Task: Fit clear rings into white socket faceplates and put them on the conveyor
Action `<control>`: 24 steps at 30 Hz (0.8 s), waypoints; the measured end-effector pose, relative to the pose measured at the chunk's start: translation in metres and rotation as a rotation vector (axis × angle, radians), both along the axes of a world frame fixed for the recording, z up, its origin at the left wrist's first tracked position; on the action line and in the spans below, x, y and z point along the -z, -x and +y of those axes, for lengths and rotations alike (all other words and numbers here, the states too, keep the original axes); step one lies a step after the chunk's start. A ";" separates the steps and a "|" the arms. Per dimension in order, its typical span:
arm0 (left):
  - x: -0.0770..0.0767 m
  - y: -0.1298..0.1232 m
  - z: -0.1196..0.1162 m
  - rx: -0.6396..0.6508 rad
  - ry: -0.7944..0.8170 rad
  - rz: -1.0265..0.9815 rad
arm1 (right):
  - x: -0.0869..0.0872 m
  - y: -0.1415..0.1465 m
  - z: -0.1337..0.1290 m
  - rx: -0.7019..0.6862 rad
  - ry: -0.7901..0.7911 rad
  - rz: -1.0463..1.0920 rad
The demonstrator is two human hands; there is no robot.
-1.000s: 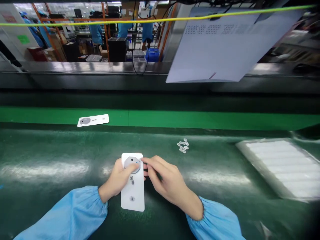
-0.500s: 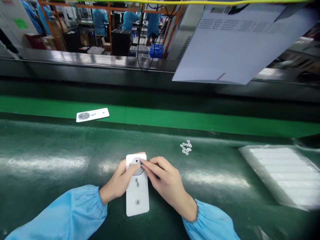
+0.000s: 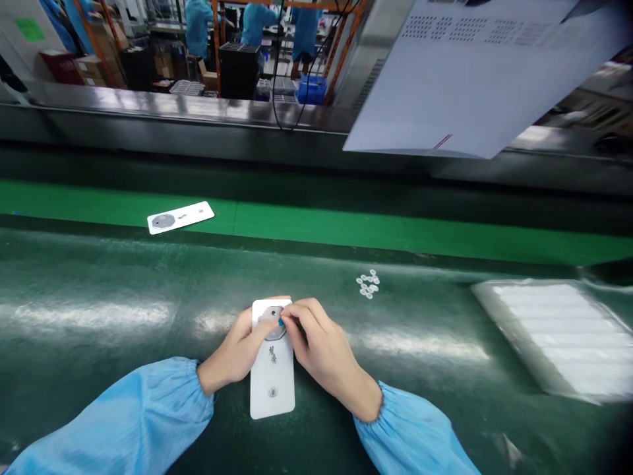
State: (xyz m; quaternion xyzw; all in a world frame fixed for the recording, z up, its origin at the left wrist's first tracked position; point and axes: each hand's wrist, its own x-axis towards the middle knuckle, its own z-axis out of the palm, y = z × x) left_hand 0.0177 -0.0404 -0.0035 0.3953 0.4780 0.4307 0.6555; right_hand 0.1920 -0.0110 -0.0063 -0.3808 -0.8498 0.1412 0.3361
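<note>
A white card [image 3: 273, 376] with a grey octagonal patch and dark markings is held upright in my left hand [image 3: 239, 344], its thumb lying over the patch. My right hand [image 3: 319, 340] is at the card's upper right, thumb and forefinger pinched on a tiny blue-green piece [image 3: 281, 321] beside the left thumb tip. Several small clear round discs [image 3: 368, 284] lie on the green table, up and to the right of my right hand. A second card [image 3: 190, 216] of the same kind lies on the bright green strip at the upper left.
A plastic-wrapped white pack [image 3: 568, 336] lies on the table [image 3: 420, 316] at the right. White paper [image 3: 435, 99] hangs overhead at the upper right. Beyond the metal ledge [image 3: 198, 112], people in blue work clothes stand among boxes and racks.
The thumb and forefinger of my right hand have shifted slightly on the patch, and more of the blue-green piece shows. The far card has moved slightly and sits more tilted on the strip.
</note>
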 end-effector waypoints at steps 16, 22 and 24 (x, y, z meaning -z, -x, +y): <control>0.001 0.000 0.001 -0.033 -0.019 -0.011 | -0.002 -0.006 0.003 -0.016 -0.211 -0.023; 0.000 0.001 -0.002 -0.004 -0.023 0.008 | -0.001 -0.003 0.001 0.007 -0.126 -0.047; 0.000 0.001 -0.001 -0.009 -0.014 -0.012 | -0.001 -0.003 0.001 -0.005 -0.091 -0.021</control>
